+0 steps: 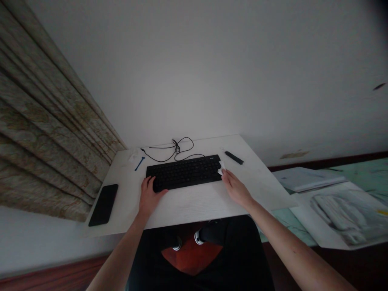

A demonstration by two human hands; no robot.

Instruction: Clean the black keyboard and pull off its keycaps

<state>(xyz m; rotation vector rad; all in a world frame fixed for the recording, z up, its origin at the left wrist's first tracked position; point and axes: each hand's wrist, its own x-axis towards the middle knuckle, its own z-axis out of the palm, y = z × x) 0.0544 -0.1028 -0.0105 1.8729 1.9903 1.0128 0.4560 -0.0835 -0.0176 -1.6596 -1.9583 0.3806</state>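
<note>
A black computer keyboard (183,173) lies on a white desk (188,206), its thin black cable (176,148) looping behind it. My left hand (148,197) rests flat on the keyboard's front left corner, fingers apart and holding nothing. My right hand (235,188) is at the keyboard's right end, pinching a white tissue (221,167) against that end. A crumpled white tissue (135,155) lies at the far left of the desk, near a blue plastic stick (140,163).
A black smartphone (103,205) lies at the desk's left front corner. A black oblong object (234,157) sits behind the keyboard's right end. A pleated curtain (45,121) hangs left. Papers (342,214) lie on a lower surface right. My shoes (188,240) show below the desk's front edge.
</note>
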